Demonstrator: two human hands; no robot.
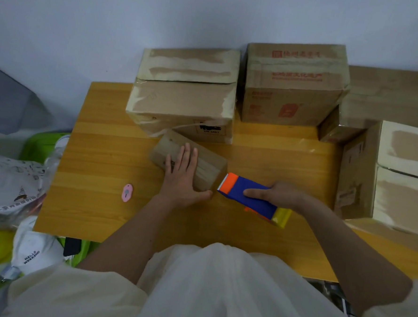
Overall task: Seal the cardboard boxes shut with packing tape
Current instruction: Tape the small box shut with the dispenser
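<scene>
White garment (219,293) fills foreground. Wood-grain table (109,167) against pale wall (113,17). Left hand (181,176), fingers flat, presses small cardboard box (207,168) mid-table. Right hand (279,194) grips blue-orange tape dispenser (247,197) beside it. Larger taped boxes (184,100) along far edge.

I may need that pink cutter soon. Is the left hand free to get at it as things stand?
Probably yes: the left hand only rests flat on the small box, and bare table lies between it and the pink cutter.
</scene>
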